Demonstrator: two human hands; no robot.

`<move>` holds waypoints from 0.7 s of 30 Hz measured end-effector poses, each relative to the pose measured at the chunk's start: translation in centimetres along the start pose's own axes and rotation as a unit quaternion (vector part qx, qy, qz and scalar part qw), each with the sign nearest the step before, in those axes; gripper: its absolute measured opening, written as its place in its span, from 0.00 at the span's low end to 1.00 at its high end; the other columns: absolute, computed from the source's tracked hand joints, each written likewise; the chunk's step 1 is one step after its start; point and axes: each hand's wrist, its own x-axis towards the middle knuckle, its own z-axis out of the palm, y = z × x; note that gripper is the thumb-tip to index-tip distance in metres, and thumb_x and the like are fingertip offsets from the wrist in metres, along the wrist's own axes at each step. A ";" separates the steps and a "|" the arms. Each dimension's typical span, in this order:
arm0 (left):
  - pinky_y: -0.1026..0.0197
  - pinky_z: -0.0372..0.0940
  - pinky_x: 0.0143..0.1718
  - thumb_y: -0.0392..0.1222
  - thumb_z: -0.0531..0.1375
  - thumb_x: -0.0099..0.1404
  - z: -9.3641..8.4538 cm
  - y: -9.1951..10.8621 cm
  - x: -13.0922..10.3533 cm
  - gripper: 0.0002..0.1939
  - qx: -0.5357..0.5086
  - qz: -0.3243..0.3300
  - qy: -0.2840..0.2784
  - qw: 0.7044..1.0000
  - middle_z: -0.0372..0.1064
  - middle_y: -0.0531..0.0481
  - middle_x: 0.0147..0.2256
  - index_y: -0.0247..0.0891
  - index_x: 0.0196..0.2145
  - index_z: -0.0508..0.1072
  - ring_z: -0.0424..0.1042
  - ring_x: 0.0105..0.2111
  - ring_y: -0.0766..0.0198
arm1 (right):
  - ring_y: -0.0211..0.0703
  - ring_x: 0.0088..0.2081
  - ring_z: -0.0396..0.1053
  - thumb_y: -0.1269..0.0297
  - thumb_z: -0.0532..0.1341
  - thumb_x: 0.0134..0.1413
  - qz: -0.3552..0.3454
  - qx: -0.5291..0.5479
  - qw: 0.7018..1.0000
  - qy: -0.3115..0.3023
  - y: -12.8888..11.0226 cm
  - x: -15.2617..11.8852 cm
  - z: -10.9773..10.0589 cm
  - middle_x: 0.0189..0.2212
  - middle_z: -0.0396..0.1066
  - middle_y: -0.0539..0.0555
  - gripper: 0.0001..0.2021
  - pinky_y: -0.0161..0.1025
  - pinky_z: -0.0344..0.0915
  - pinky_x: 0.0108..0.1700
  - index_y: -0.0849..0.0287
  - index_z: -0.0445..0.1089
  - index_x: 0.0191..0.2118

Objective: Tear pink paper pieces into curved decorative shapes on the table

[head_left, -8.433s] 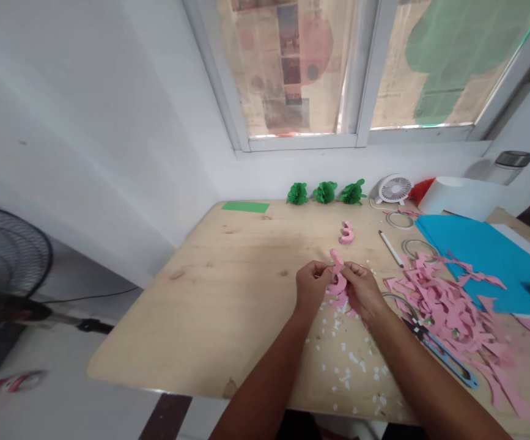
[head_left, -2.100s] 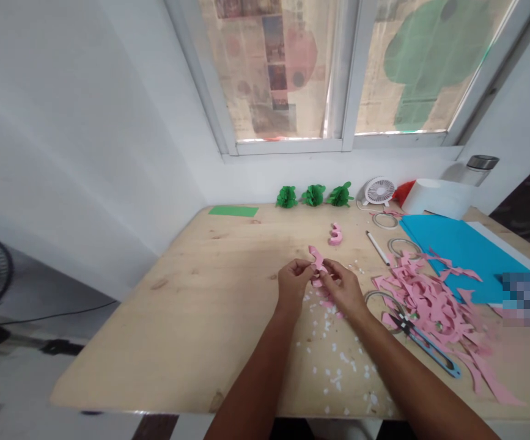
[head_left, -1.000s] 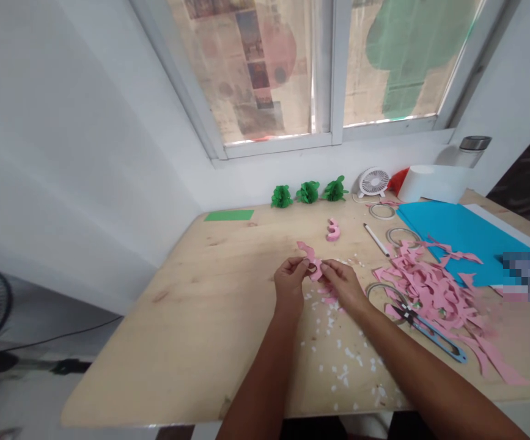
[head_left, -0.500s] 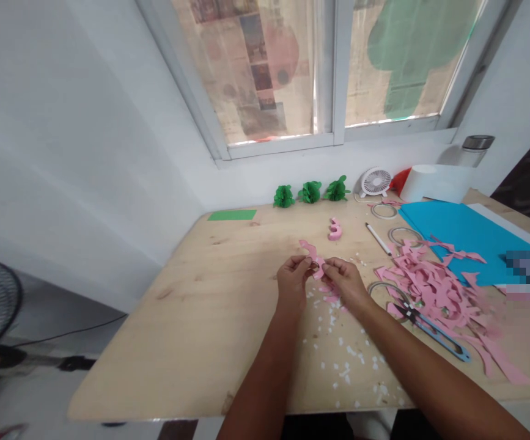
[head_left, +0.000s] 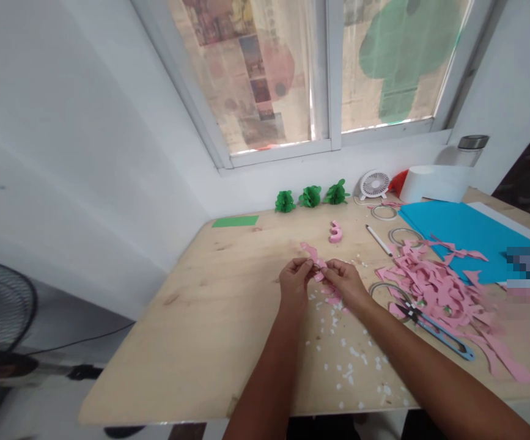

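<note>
A: What lies biggest around the hands?
B: The table (head_left: 186, 348), under both; the blue card (head_left: 457, 229), well right of the right hand (head_left: 345, 284); pink scraps (head_left: 439, 287), nearer that hand, partly on the card; then the snips (head_left: 443, 333), right of it and closer to the body.
A: And the hands?
B: The left hand (head_left: 294, 281) pinches the strip (head_left: 310, 250); the right pinches it too; it sits between their fingertips, one end poking out beyond them; a pink curl (head_left: 335, 232) lies past both; white bits (head_left: 349, 370) scatter on their near side.
</note>
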 end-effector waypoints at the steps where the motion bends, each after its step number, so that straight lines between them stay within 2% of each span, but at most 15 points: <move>1: 0.65 0.63 0.27 0.41 0.66 0.43 0.0 0.0 0.0 0.12 0.000 0.000 -0.001 1.000 0.70 0.51 0.20 0.32 0.24 0.70 0.68 0.21 0.70 | 0.33 0.21 0.63 0.53 0.64 0.40 -0.001 -0.002 1.000 0.000 0.0 0.0 0.0 0.20 0.65 0.47 0.14 0.31 0.63 0.24 0.59 0.66 0.26; 11: 0.65 0.63 0.28 0.40 0.67 0.43 -0.1 0.0 0.0 0.11 -0.006 -0.008 -0.009 1.000 0.70 0.51 0.21 0.32 0.24 0.71 0.68 0.21 0.69 | 0.34 0.20 0.62 0.49 0.62 0.41 0.000 -0.024 1.000 -0.002 0.4 0.3 -0.1 0.19 0.64 0.47 0.16 0.33 0.64 0.24 0.59 0.65 0.26; 17: 0.65 0.63 0.27 0.40 0.67 0.42 -0.1 0.2 0.0 0.11 0.006 -0.015 -0.001 1.000 0.69 0.51 0.20 0.32 0.23 0.71 0.68 0.21 0.69 | 0.34 0.21 0.62 0.52 0.61 0.44 -0.027 -0.025 0.999 0.001 0.1 0.1 -0.1 0.19 0.63 0.46 0.14 0.32 0.62 0.26 0.59 0.67 0.28; 21: 0.66 0.63 0.28 0.39 0.67 0.41 0.0 0.3 -0.2 0.12 0.012 -0.040 -0.016 0.999 0.68 0.52 0.20 0.32 0.22 0.70 0.68 0.21 0.70 | 0.33 0.20 0.59 0.53 0.61 0.44 -0.042 -0.018 0.999 0.016 0.0 0.3 -0.3 0.18 0.61 0.45 0.14 0.31 0.58 0.22 0.60 0.66 0.27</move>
